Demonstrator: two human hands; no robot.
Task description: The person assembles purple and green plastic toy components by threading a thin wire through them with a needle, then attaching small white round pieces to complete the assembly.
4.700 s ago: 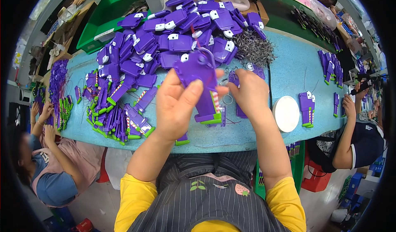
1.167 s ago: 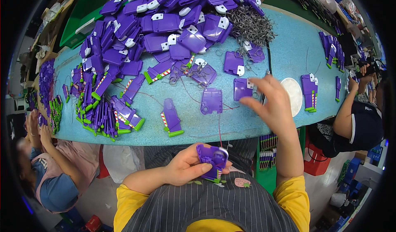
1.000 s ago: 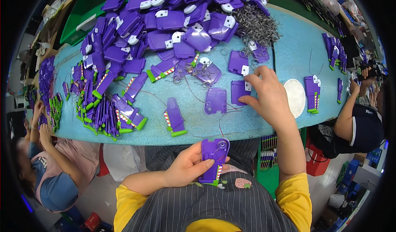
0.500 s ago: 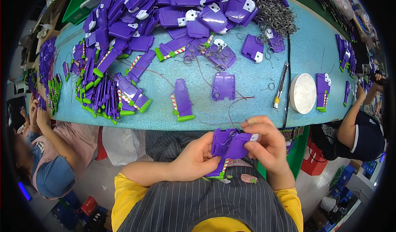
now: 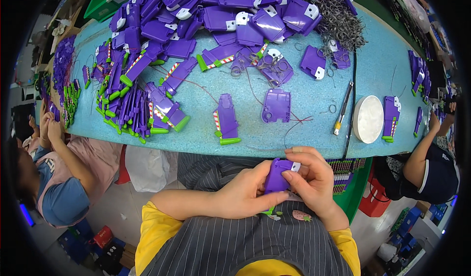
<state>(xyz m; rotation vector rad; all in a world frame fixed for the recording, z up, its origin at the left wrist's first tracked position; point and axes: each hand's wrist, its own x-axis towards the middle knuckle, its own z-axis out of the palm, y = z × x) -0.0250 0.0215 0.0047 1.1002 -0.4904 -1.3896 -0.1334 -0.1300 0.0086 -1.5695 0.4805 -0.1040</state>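
Purple casing (image 5: 278,177): between both hands, over the lap of the striped apron (image 5: 206,241), just off the near edge of the desk (image 5: 201,136); its white corner points up and right.
Left hand (image 5: 251,185): pinching the casing's left side, thumb laid across its lower part.
Right hand (image 5: 310,178): pinching the casing near the white corner, thumb in front, fingers curled along the top.
Wire (image 5: 286,136): thin, running up from near the casing onto the desk.
Loose shell (image 5: 276,106): purple, flat on the desk beyond the hands.
Leg piece (image 5: 227,118): purple with a green foot and red-white stripe, left of that shell.
Tool (image 5: 343,109): slim, yellow near one end, beside the white dish (image 5: 368,120).
Far side: heaped purple shells (image 5: 218,18) next to tangled grey rings (image 5: 339,23).
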